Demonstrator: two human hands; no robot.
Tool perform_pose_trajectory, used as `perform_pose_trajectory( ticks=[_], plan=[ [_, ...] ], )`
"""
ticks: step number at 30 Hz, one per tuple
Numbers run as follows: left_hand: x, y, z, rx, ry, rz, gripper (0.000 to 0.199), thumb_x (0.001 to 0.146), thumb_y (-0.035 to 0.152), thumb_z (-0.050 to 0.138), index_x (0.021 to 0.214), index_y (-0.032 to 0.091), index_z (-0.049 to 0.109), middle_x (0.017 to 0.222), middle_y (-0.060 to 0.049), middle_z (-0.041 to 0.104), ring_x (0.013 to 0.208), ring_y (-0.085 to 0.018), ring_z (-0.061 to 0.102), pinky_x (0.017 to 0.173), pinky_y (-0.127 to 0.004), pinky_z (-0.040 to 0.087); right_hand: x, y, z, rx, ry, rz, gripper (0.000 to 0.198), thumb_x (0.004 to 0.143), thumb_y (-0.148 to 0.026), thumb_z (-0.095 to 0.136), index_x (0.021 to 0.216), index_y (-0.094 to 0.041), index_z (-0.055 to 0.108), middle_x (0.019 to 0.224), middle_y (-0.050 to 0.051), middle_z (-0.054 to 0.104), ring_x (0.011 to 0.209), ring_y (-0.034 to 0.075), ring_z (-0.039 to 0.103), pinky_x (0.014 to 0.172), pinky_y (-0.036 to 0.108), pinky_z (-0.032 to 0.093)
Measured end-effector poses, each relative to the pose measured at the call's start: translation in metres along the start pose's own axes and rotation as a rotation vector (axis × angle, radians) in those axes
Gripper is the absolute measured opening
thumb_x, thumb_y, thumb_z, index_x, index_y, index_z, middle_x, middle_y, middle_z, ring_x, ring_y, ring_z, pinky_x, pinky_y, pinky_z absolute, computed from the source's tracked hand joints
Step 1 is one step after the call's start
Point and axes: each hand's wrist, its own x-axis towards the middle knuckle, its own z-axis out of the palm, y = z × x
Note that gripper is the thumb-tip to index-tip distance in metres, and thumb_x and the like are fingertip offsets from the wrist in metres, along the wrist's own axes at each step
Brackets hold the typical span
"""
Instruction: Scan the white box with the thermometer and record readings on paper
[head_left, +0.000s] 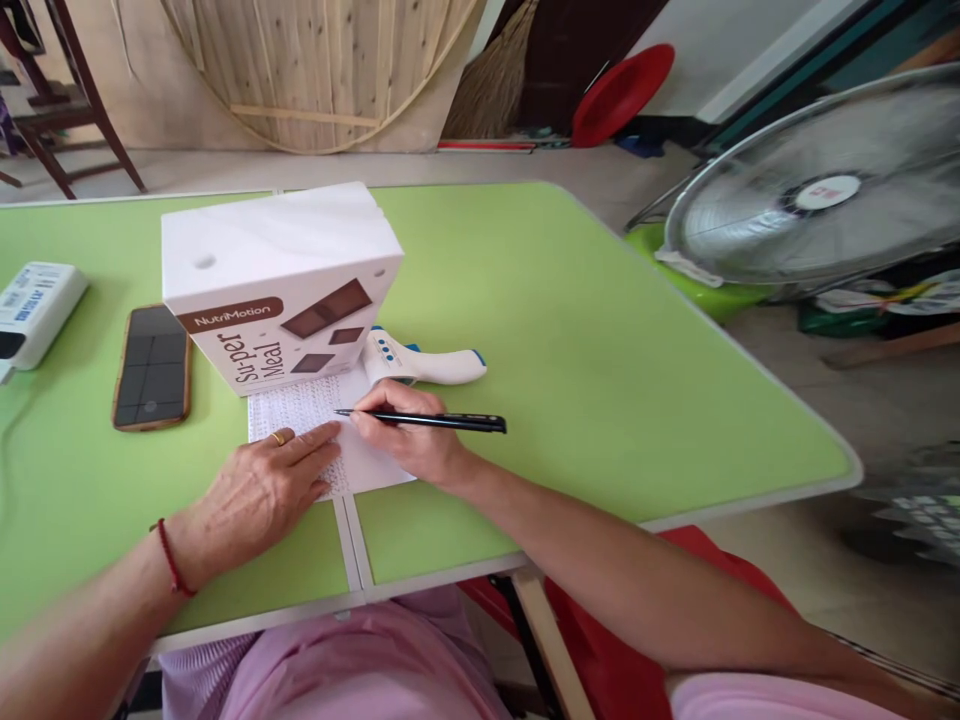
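Observation:
A sheet of paper [382, 472] lies on the green table, its left part covered with rows of handwriting and its right part blank. My right hand [409, 430] grips a black pen [465, 422], whose tip meets the paper near the edge of the writing. Flat across the lower left of the sheet rests my left hand [270, 485], fingers stretched out. A white NutriMotion box [285, 270] stands upright at the paper's far edge. Just beyond my right hand lies a white and blue infrared thermometer [442, 366], partly behind the box.
On the green table [600, 400], a phone [154, 365] in a brown case lies left of the box. Farther left is a white device [37, 310] with a cable. A large fan [817, 190] stands past the right edge. A wooden chair [71, 110] is at the far left.

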Motion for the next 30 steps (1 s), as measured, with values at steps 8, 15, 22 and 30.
perform_pose_trajectory(
  ticks=[8, 15, 22, 30],
  plan=[
    [-0.0016, -0.0012, -0.0011, -0.031, -0.021, -0.010, 0.028, 0.100, 0.024, 0.043, 0.119, 0.015, 0.063, 0.135, -0.011, 0.063, 0.088, -0.024, 0.069, 0.073, -0.042, 0.061, -0.0007, -0.0008, -0.0015, -0.016, -0.015, -0.057, 0.014, 0.085, -0.020, 0.060, 0.071, -0.021, 0.057, 0.062, -0.005, 0.059, 0.054, 0.009, 0.051, 0.052, 0.022, 0.043],
    [-0.0015, 0.0000, -0.0032, -0.034, -0.031, -0.014, 0.029, 0.101, 0.025, 0.043, 0.120, 0.015, 0.062, 0.136, -0.011, 0.062, 0.090, -0.024, 0.069, 0.075, -0.040, 0.061, -0.0007, -0.0047, -0.0036, -0.063, -0.026, -0.030, 0.013, 0.083, -0.019, 0.059, 0.070, -0.021, 0.057, 0.062, -0.004, 0.060, 0.053, 0.009, 0.051, 0.052, 0.023, 0.044],
    [-0.0005, 0.0005, -0.0057, -0.040, -0.042, -0.017, 0.031, 0.101, 0.025, 0.042, 0.120, 0.013, 0.063, 0.135, -0.013, 0.063, 0.090, -0.024, 0.070, 0.075, -0.040, 0.062, -0.0022, -0.0032, -0.0034, -0.053, 0.010, -0.009, 0.012, 0.082, -0.020, 0.060, 0.071, -0.021, 0.057, 0.061, -0.005, 0.060, 0.052, 0.009, 0.051, 0.049, 0.022, 0.042],
    [0.0001, 0.0015, -0.0058, -0.049, -0.032, -0.015, 0.029, 0.100, 0.023, 0.043, 0.118, 0.013, 0.063, 0.135, -0.012, 0.063, 0.089, -0.024, 0.069, 0.073, -0.040, 0.062, -0.0023, -0.0031, -0.0026, -0.063, 0.021, -0.029, 0.012, 0.081, -0.017, 0.060, 0.071, -0.021, 0.055, 0.059, -0.006, 0.058, 0.050, 0.008, 0.049, 0.048, 0.021, 0.041]
  ],
)
